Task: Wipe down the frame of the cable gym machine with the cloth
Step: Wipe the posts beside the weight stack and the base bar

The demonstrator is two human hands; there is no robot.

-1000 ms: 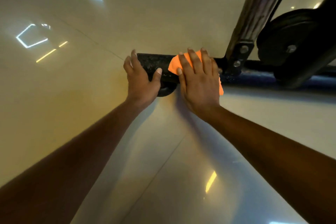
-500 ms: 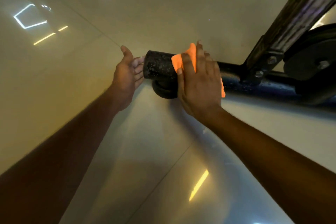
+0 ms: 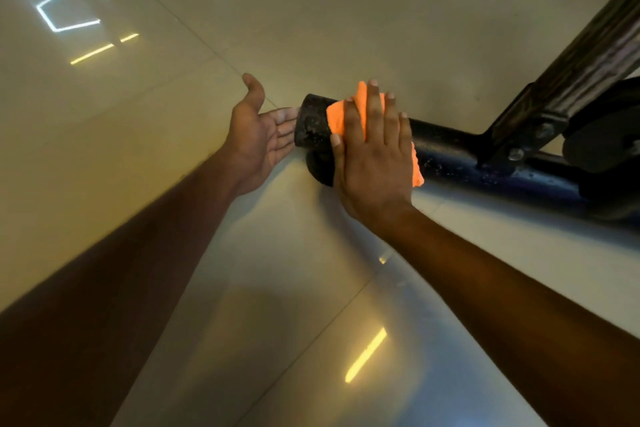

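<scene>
The black base bar (image 3: 450, 149) of the cable machine frame lies low on the floor, running right from its capped end (image 3: 311, 125). An orange cloth (image 3: 337, 118) is draped over the bar near that end. My right hand (image 3: 374, 156) lies flat on the cloth with straight fingers, pressing it onto the bar. My left hand (image 3: 259, 135) is open, palm facing the bar's end, its fingertips at or just short of the end cap. A round foot (image 3: 320, 170) sits under the bar's end.
A slanted upright post (image 3: 588, 66) is bolted to the bar by a bracket (image 3: 519, 146) on the right. A dark pulley wheel (image 3: 606, 139) sits beside it at the far right. Glossy beige floor tiles (image 3: 173, 184) with light reflections surround the bar.
My left hand came off the top of the bar's end and now faces the end cap with an open palm. My right hand stays pressing the cloth on the bar.
</scene>
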